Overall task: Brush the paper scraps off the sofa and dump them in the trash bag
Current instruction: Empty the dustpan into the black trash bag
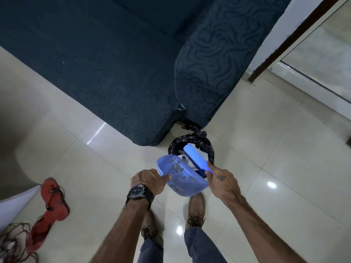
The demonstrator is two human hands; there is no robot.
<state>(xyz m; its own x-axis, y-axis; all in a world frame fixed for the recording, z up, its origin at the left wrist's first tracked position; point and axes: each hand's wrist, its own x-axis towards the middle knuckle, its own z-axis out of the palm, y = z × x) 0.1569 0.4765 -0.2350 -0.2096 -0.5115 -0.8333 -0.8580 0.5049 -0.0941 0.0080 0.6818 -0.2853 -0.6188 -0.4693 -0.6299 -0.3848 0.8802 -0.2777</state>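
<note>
A black trash bag (197, 142) stands open on the floor by the corner of the dark blue sofa (98, 59). White paper scraps (202, 155) lie inside it. My left hand (149, 180) grips the rim of a blue dustpan (180, 177), tilted over the bag's near edge, with brown dirt specks on its inside. My right hand (223, 180) holds a blue brush (195, 158) whose head reaches over the bag's mouth. One tiny white speck (63, 62) shows on the sofa seat.
Glossy cream floor tiles (275, 168) surround the bag. My brown shoes (196, 211) stand just behind the dustpan. A red sandal (51, 204) and tangled cord (13, 243) lie at lower left. A wall and a door frame (296, 35) rise at right.
</note>
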